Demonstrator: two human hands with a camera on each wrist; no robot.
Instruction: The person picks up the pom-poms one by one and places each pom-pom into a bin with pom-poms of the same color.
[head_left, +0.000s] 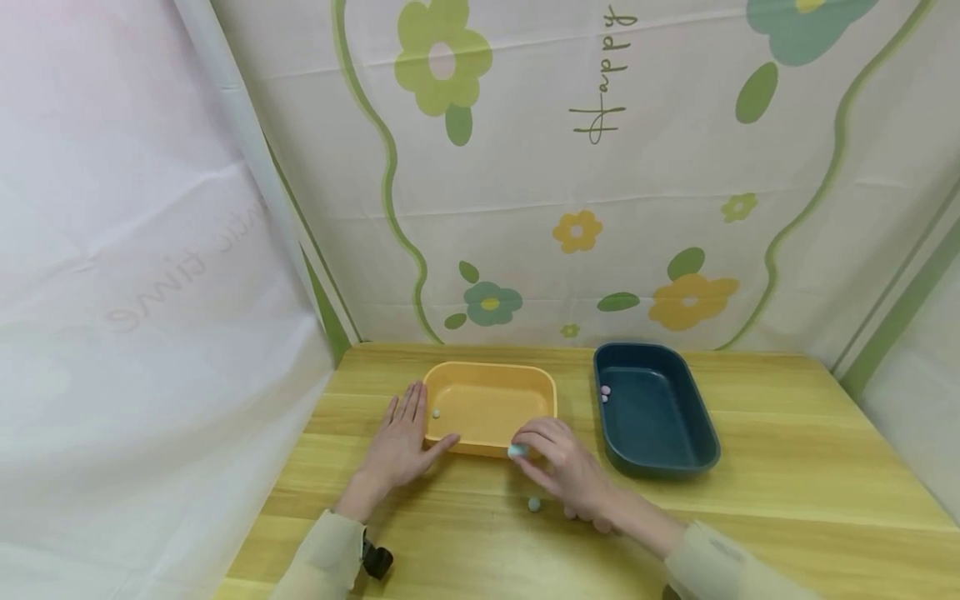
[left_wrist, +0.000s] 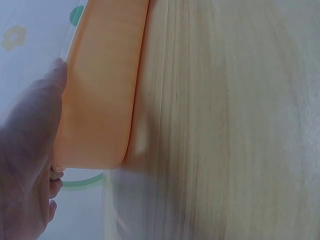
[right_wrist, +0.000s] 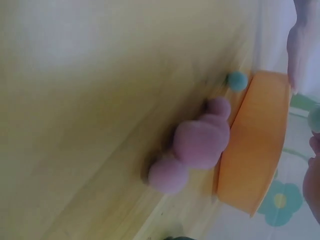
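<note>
My right hand pinches a light blue ball between thumb and fingers, right at the near right corner of the yellow tray. My left hand lies against that tray's left end, its fingers straight along the side and the thumb over the near rim. Inside the yellow tray is one small pale ball. On the table below my right hand sits another blue ball. Several pink balls lie clustered beside it in the right wrist view, partly hidden by my right hand in the head view.
To the right stands a dark blue tray with two pink balls at its left wall. Both trays are on a wooden table. A flower-printed cloth hangs behind the table, and white cloth hangs at the left.
</note>
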